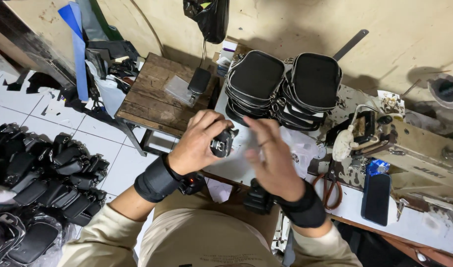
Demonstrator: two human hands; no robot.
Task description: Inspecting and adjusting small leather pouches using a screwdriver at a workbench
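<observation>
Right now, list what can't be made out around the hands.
- Right hand: motion-blurred in the head view; its fingers' grip is unclear.
- Small black pouch: mostly covered by the left hand.
- Scissors: partly hidden behind the right wrist.
- Sewing machine: cut off by the right edge.

The small pouch in the left hand is black with a silver metal clasp, and both wrists wear black bands over beige sleeves. At twelve o'clock the stacked pouches are black with silver zips, and at nine o'clock a heap of black pouches lies on white floor tiles. At three o'clock sit scissors with reddish-brown handles and a dark phone; at eleven o'clock, a brown wooden table and blue strips.
</observation>
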